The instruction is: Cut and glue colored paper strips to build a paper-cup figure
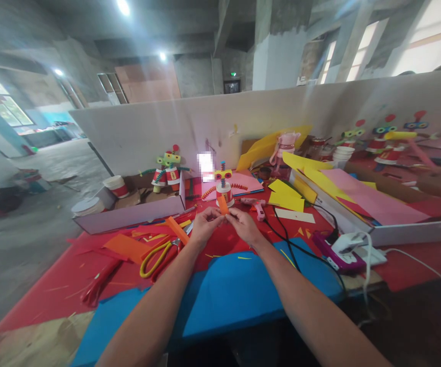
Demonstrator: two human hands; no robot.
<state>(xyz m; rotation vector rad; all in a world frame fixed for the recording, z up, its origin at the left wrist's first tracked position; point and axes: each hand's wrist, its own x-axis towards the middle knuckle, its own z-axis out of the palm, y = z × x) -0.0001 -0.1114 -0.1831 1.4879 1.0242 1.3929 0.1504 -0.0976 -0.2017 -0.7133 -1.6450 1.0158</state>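
Pink bottle (pixel 286 142), pale partition (pixel 144 127), square pillar (pixel 281 61)

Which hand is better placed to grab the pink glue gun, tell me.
Probably the right hand: the pink glue gun lies close to it, while the left hand is farther off. Both hold the orange strip, so the right should release first.

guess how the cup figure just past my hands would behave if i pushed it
The cup figure is probably light, since it looks built on a paper cup. It may tip if pushed at the yellow head, perched well above that base. Its zigzag arms look folded, so they would likely flex.
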